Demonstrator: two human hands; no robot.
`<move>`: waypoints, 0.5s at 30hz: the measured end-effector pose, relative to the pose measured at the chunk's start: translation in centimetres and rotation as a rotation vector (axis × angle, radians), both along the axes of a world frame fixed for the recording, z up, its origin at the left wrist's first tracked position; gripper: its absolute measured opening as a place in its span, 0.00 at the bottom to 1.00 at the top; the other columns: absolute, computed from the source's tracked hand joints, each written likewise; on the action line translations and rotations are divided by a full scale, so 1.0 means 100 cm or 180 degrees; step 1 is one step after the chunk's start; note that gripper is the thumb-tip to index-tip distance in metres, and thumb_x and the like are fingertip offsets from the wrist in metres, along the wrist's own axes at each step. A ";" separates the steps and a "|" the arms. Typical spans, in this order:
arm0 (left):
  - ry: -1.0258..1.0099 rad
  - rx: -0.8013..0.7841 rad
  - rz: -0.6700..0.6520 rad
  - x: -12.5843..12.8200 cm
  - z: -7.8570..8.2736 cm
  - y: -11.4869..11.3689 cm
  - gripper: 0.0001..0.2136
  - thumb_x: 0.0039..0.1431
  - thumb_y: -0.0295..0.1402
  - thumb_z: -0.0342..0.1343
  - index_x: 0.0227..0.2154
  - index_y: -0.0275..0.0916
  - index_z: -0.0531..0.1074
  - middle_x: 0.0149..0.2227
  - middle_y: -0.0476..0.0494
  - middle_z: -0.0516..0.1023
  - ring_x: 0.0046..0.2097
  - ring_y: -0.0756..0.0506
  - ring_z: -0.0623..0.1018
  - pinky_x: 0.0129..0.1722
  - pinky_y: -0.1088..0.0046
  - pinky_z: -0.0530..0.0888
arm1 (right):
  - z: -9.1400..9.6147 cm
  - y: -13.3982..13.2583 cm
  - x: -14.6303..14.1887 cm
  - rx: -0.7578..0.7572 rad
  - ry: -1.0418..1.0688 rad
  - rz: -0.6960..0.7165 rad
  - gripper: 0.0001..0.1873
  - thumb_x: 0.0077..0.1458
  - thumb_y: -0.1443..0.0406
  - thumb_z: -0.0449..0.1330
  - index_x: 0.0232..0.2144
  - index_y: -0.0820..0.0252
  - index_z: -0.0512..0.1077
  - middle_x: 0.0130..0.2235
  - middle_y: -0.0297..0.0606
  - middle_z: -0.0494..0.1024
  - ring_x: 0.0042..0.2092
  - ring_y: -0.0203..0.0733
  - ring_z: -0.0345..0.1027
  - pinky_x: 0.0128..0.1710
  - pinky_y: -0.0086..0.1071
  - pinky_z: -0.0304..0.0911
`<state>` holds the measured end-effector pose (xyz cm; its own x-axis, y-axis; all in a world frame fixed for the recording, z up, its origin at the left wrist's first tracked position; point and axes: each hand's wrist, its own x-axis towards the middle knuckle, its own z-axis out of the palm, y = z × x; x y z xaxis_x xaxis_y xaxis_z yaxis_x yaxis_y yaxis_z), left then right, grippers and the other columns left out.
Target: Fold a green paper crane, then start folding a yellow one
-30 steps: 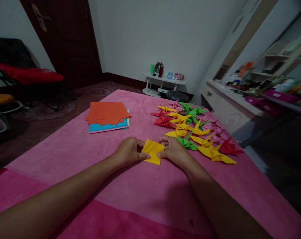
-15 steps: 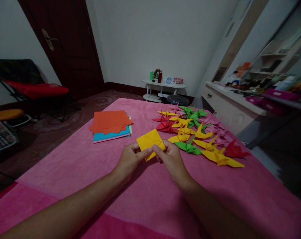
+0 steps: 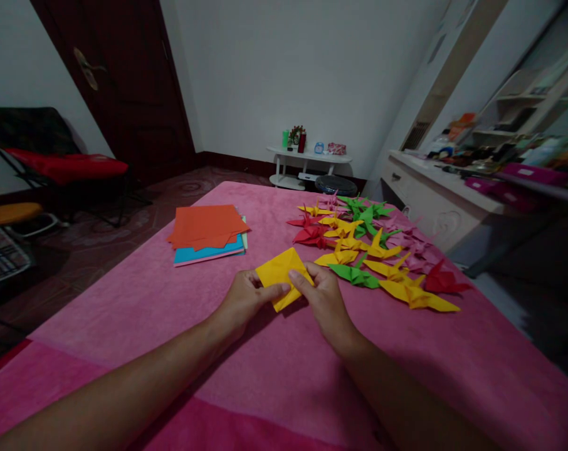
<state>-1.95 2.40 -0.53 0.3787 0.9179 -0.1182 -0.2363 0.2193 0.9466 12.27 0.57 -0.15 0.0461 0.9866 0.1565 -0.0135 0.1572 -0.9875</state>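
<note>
A folded yellow square of origami paper (image 3: 280,270) is held between both hands just above the pink cloth, one corner pointing away from me. My left hand (image 3: 247,297) pinches its left side, thumb on top and fingers tucked beneath. On the right side, my right hand (image 3: 322,294) grips it too, with the thumb pressed on the upper face near the middle. The paper and the hands hide the other fingertips. Close to the right hand lie several folded paper cranes, among them a green crane (image 3: 355,274) and a yellow crane (image 3: 418,295).
Left of the hands lies a stack of orange paper (image 3: 206,225) over blue paper (image 3: 209,253). The table has a pink cloth (image 3: 138,294). Beyond it stand a small white table (image 3: 307,153) and a black stool (image 3: 335,184). A cluttered dresser (image 3: 429,200) is at the right.
The yellow paper has tilted slightly, its near corner now lower and more of its face showing. Both hands keep their hold. The view has shifted a little.
</note>
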 end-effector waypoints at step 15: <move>0.0630 0.0176 -0.0670 -0.004 -0.005 0.003 0.14 0.43 0.37 0.67 0.27 0.29 0.78 0.24 0.39 0.79 0.23 0.51 0.74 0.24 0.78 0.67 | -0.012 0.003 0.009 -0.0175 0.0631 -0.0160 0.09 0.46 0.62 0.66 0.27 0.62 0.74 0.26 0.35 0.76 0.26 0.38 0.67 0.26 0.30 0.61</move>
